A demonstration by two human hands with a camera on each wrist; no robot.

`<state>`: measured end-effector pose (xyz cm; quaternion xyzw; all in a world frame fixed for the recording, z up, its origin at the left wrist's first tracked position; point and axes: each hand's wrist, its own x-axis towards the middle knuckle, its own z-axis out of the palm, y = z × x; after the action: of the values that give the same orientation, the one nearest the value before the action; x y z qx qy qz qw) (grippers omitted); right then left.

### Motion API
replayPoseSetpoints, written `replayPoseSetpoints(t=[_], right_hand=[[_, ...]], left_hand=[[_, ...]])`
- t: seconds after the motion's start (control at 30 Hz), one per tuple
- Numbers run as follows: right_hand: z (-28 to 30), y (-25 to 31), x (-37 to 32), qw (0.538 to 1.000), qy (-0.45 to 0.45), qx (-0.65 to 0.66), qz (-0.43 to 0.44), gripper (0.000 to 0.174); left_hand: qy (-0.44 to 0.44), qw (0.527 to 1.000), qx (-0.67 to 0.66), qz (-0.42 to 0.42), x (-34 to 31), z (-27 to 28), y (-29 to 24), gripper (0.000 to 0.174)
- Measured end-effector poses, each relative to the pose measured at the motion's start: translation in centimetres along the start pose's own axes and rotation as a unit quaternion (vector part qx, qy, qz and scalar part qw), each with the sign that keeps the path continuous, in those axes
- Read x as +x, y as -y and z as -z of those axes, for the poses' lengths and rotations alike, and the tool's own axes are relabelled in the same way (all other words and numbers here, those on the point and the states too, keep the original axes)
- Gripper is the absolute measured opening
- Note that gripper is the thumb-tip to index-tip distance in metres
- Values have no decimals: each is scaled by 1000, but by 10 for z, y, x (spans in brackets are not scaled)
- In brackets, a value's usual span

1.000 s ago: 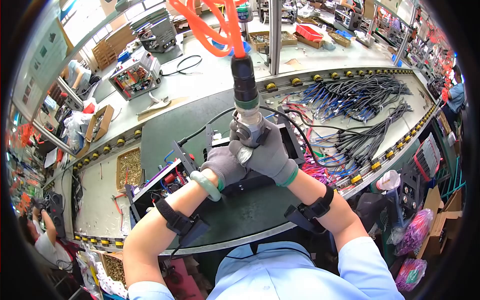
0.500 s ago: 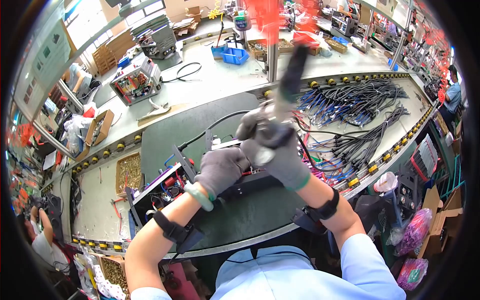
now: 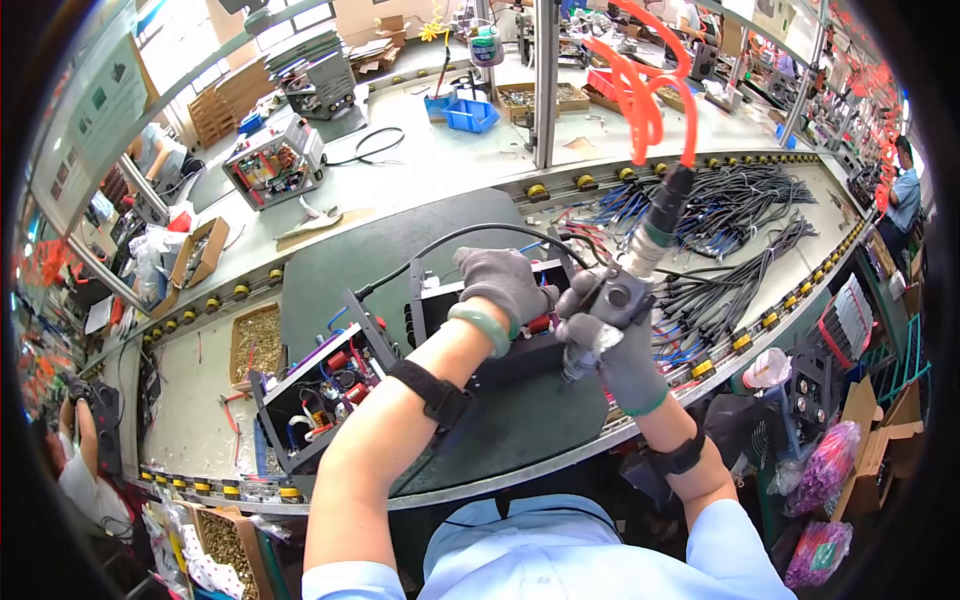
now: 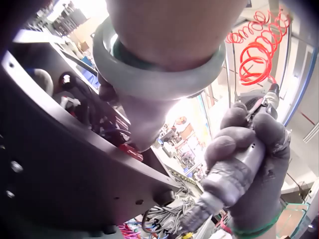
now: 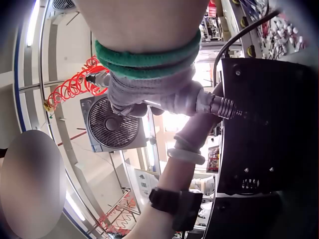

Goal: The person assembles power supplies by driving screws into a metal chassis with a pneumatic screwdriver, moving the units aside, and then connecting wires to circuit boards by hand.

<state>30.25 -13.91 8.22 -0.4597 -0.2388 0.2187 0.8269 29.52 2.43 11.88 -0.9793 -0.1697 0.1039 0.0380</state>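
In a grey glove, my right hand (image 3: 634,368) grips a pneumatic screwdriver (image 3: 622,300) at the right end of an open black metal case (image 3: 480,372). An orange coiled hose (image 3: 640,110) runs up from the tool's top. The right wrist view shows the screwdriver's bit (image 5: 240,113) pointing at the case's dark side panel (image 5: 269,144). My gloved left hand (image 3: 505,285) is over the case's open top, next to a red cylindrical part (image 3: 540,324); its fingertips are partly hidden, and I cannot tell whether they hold something.
Left of it stands another open case (image 3: 325,395) with wiring. Bundled black cables (image 3: 735,225) lie on the right. A black cable (image 3: 470,230) arches behind the left hand. A box of small brass-coloured parts (image 3: 257,345) sits at left; roller rails (image 3: 590,182) border the bench.
The screwdriver has swung from upright in the middle to a rightward tilt, with the right hand moving right and down. The left hand has moved away from it, up and right over the case.
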Motion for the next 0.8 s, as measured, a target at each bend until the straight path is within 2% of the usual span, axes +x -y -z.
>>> replayPoseSetpoints(t=[0.07, 0.17, 0.23, 0.27, 0.37, 0.43, 0.53, 0.57, 0.63, 0.7, 0.73, 0.8], right_hand=[[-3, -14, 14, 1000, 3, -3, -6, 39], [-6, -22, 27, 999, 2, -30, -20, 38], [-5, -15, 31, 995, -5, 34, -89, 39], [-3, -18, 34, 994, -19, 48, -96, 38], [5, -25, 44, 987, -44, 108, -115, 37], [5, -24, 42, 990, -40, 81, -107, 36], [3, -27, 42, 993, -22, 77, -90, 33], [14, -36, 45, 988, 5, 121, -94, 33], [12, -35, 44, 980, 15, 170, -102, 34], [15, -34, 45, 978, 16, 171, -116, 35], [17, -35, 45, 981, 13, 156, -114, 36], [22, -38, 44, 984, 11, 141, -106, 38]], left_hand=[[-13, 1000, 18, 2, 3, -4, 2, 54], [-4, 999, -33, -23, 0, -3, 22, 48], [4, 990, -142, -21, 5, -11, 36, 37], [-30, 985, -165, -24, 6, -19, 42, 27], [-57, 984, -167, -2, 9, -26, 39, 24], [-77, 982, -172, 21, 17, -36, 32, 19], [-128, 982, -135, 24, 21, -48, 29, 15], [-153, 979, -130, 25, 19, -54, 30, 13], [-122, 978, -164, 31, 15, -49, 33, 22], [-81, 956, -281, 8, 2, -40, 43, 32], [-64, 938, -341, -1, -14, -36, 53, 43], [-61, 930, -359, 55, -66, -15, 75, 44]])
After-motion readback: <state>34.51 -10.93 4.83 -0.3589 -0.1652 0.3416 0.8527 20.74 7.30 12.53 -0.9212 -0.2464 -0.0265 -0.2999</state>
